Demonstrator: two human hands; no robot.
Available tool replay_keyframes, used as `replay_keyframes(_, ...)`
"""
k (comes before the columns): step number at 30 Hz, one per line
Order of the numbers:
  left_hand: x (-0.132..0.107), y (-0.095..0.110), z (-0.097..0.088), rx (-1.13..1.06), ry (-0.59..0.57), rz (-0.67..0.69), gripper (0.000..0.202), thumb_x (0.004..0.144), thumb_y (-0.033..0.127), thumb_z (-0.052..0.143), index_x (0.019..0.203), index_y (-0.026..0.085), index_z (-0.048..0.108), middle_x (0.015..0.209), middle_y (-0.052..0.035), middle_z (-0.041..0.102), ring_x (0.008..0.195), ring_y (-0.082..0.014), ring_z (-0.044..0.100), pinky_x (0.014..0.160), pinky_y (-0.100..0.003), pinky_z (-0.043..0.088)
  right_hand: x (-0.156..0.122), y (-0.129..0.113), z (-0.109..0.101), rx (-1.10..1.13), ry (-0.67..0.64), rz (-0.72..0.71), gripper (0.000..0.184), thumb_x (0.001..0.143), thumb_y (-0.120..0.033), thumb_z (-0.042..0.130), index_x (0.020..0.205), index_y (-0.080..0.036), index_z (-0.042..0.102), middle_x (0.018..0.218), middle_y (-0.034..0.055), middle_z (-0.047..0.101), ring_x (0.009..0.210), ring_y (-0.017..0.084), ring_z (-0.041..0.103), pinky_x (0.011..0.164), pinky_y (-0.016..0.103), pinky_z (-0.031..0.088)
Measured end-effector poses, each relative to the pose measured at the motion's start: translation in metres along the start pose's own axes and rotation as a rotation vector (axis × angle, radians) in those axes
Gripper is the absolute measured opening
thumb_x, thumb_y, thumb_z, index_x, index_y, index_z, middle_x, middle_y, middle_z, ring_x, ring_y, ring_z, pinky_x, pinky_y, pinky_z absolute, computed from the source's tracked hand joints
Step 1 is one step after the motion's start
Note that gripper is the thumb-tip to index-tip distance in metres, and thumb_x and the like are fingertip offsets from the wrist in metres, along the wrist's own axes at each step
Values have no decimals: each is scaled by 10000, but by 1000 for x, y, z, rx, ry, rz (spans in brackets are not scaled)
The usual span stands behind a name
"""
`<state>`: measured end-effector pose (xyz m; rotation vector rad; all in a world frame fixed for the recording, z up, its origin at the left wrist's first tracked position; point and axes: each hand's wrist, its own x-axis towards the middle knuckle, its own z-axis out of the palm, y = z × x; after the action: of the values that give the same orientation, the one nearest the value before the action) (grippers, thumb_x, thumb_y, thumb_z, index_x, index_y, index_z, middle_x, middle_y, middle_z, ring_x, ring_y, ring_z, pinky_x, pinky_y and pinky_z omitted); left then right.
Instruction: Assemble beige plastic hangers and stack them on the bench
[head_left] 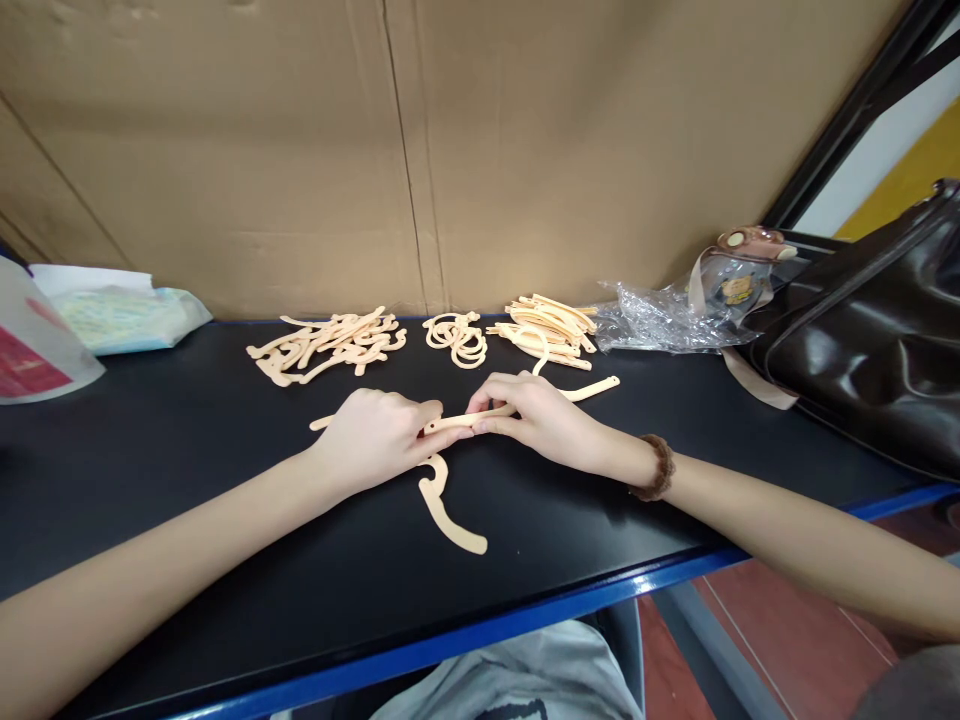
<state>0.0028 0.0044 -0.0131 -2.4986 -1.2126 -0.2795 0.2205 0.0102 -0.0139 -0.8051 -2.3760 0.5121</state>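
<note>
Both hands rest on a black table [187, 480] and pinch a long thin wooden strip [592, 388] that runs left to right between them. My left hand [379, 435] closes on the strip's left half, and a curved hook-shaped wooden piece [448, 510] pokes out under its fingers toward me. My right hand [536, 415] closes on the strip's middle; a brown bracelet [658, 467] circles that wrist. Behind the hands lie three heaps of pale wooden parts: curved pieces [330, 345], rings [456, 338] and flat strips [547, 328].
A cardboard wall [450, 150] stands behind the table. A crumpled clear plastic bag [667, 310] and a dark brown leather bag [870, 330] sit at the right. A tissue pack [120, 315] and a white-and-red bag [30, 350] lie at the left. The table's blue edge [525, 620] is near me.
</note>
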Motion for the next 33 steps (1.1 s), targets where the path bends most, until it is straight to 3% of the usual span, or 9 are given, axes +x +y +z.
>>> replay_keyframes(7,-1,-2,2,26,94,67,664,933,599,216,549,169,544,420,-26,530,378,-131,459,431,-226,118,1,-1,-1,109,-15,19,91,913,-237,582,875,-168,626,846,-13,629,755,109,588,709,227,418)
replay_keyframes(11,-2,-1,2,13,127,70,646,934,587,243,544,168,541,416,-17,528,370,-123,449,428,-225,117,1,0,-2,154,-35,31,100,915,-241,576,879,-167,631,853,-7,638,765,119,597,707,235,426)
replay_keyframes(22,-2,4,-3,-29,91,-42,623,909,609,303,536,167,535,432,-16,523,408,-119,473,438,-223,133,2,-1,-3,205,-43,103,117,916,-244,564,906,-163,647,872,9,650,782,131,599,706,247,434)
replay_keyframes(33,-5,3,-2,-8,200,70,590,921,544,330,510,166,520,421,-21,504,404,-109,437,448,-238,126,2,-4,-9,283,-106,104,136,913,-242,564,917,-155,669,872,12,679,809,134,613,726,236,444)
